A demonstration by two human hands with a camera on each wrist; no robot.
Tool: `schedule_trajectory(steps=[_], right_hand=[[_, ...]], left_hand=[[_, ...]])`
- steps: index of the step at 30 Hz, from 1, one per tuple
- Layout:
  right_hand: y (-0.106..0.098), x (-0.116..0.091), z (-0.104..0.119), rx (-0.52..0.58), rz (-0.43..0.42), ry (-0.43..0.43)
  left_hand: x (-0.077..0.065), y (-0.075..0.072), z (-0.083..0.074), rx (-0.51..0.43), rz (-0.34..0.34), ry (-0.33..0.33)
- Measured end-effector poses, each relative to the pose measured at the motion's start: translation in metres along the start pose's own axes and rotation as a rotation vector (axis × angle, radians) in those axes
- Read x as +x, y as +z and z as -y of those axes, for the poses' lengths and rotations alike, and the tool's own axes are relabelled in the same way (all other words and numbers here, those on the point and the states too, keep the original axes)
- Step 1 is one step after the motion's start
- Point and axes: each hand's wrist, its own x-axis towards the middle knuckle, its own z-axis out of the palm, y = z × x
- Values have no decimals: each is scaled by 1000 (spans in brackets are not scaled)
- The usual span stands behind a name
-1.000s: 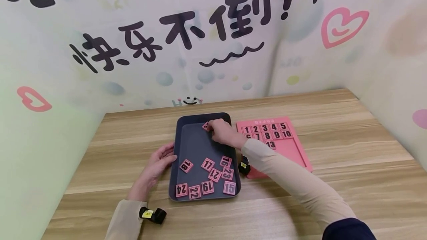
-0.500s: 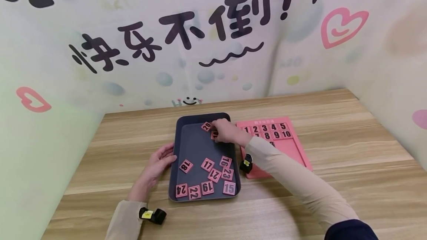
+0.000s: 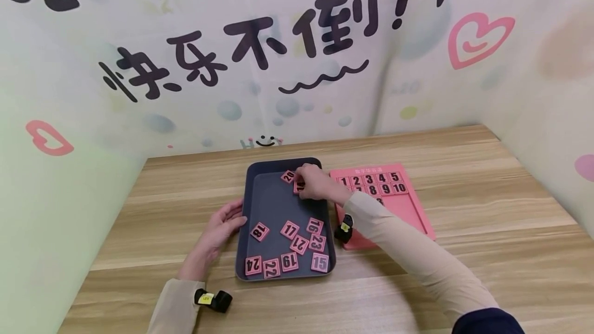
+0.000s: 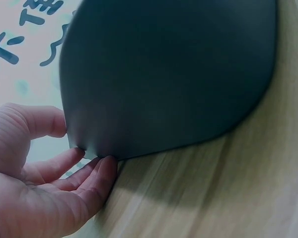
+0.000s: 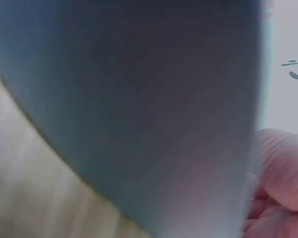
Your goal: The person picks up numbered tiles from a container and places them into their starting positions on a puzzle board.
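Note:
A dark blue-grey tray (image 3: 274, 197) lies on the table with several pink number tiles in it. My left hand (image 3: 224, 226) holds its left edge, thumb at the rim and fingertips against the outer wall (image 4: 154, 99). At the tray's far right, my right hand (image 3: 315, 182) pinches the tile 14 (image 3: 299, 187), partly covered by the fingers. Tile 20 (image 3: 287, 176) lies just left of it. In the right wrist view the tray's wall (image 5: 154, 99) hides the right fingertips; only part of the hand (image 5: 283, 173) shows.
Right of the tray lies a pink number board (image 3: 408, 210) with tiles in rows at its far end, partly hidden by the right forearm. Tiles such as 18 (image 3: 260, 231), 17 (image 3: 290, 230) and 15 (image 3: 319, 262) lie scattered in the tray's near half. A printed cloth wall stands behind.
My right hand has moved slightly right, from tile 20 to tile 14, leaving tile 20 lying in the tray. The left hand has stayed at the tray's edge.

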Motion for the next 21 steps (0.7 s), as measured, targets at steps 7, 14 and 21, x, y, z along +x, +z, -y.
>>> schedule_trajectory(steps=[7, 14, 21], right_hand=[[-25, -29, -4, 116, -62, -39], [-48, -75, -30, 183, -143, 39], [-56, -121, -71, 152, -236, 67]], left_hand=[[0, 1, 0, 5, -1, 7], [-1, 0, -1, 14, -4, 6], [1, 2, 0, 26, 2, 3]])
